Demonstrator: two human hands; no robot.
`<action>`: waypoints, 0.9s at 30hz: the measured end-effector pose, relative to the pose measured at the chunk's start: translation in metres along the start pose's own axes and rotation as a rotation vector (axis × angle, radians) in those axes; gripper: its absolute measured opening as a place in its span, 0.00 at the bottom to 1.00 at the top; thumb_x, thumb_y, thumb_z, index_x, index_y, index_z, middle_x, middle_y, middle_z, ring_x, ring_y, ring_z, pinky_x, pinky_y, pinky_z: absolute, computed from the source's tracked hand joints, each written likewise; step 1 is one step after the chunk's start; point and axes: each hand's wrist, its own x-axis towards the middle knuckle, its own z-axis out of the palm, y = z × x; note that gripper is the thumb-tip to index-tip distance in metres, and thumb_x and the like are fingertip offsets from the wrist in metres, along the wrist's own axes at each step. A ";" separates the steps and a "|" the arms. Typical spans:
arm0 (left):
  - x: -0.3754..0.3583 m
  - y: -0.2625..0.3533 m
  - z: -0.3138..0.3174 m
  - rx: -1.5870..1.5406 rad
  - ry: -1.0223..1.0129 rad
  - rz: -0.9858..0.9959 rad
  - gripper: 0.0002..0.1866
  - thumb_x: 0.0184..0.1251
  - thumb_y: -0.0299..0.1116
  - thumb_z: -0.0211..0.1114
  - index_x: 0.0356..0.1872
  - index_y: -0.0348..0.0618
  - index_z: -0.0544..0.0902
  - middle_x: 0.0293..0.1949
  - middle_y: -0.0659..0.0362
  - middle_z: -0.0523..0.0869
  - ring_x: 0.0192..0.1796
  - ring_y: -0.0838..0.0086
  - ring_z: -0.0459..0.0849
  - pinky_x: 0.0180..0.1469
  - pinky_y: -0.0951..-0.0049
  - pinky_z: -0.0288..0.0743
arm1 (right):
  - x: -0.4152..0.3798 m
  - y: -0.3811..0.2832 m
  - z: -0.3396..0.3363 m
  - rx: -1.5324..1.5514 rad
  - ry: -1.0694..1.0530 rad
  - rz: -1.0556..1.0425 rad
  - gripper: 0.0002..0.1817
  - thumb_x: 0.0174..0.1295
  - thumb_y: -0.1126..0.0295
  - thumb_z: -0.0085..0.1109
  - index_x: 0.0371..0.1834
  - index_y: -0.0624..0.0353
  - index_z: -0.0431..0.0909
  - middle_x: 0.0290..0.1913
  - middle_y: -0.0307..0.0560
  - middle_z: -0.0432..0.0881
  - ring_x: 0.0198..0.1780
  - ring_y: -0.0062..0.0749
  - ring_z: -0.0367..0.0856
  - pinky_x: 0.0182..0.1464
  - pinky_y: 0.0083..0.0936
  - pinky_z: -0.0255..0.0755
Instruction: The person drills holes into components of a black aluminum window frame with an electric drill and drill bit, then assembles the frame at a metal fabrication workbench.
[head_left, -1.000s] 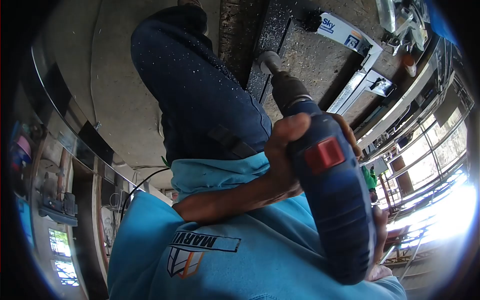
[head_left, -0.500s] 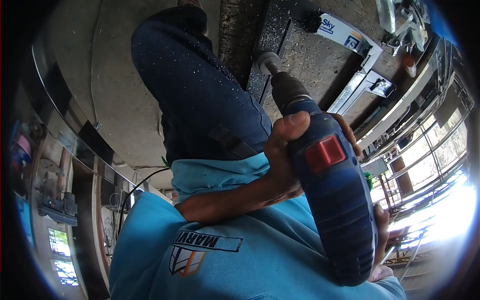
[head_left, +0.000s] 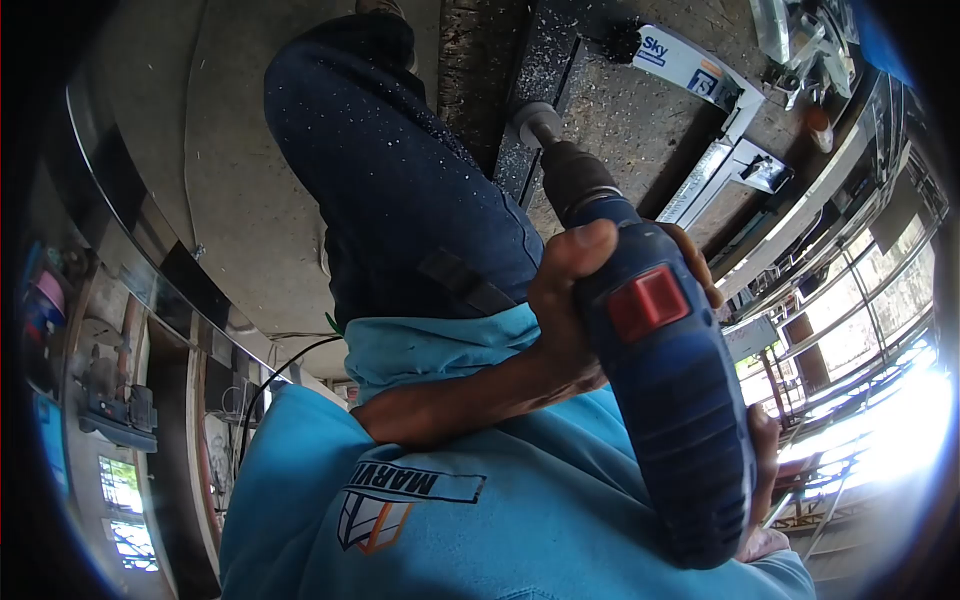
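A blue power drill (head_left: 670,390) with a red button reaches diagonally across my view. My left hand (head_left: 570,275) is wrapped round its front part behind the chuck (head_left: 578,183), thumb on top and fingertips on the far side. At the drill's rear, my right hand (head_left: 764,440) grips it from the right and below; most of that hand is hidden behind the body. A round hole saw (head_left: 538,122) in the chuck meets a black metal profile (head_left: 545,65), which is strewn with pale shavings.
The profile lies on a worn workbench (head_left: 625,110) beside my leg (head_left: 390,170), which is flecked with shavings. White labelled profile pieces (head_left: 695,75) lie to the right. Plastic-wrapped parts (head_left: 800,45) and a small orange-brown bottle (head_left: 818,130) sit farther right.
The drill and both hands hold almost the same place. The view has shifted very slightly, and the pale flecks on the leg and profile differ a little.
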 end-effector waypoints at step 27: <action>-0.001 0.001 -0.002 -0.057 0.046 -0.028 0.38 0.50 0.64 0.55 0.37 0.28 0.77 0.29 0.45 0.82 0.28 0.64 0.84 0.32 0.71 0.81 | -0.004 0.012 -0.017 0.010 0.000 -0.040 0.35 0.62 0.43 0.48 0.57 0.67 0.69 0.45 0.57 0.82 0.42 0.42 0.84 0.50 0.32 0.79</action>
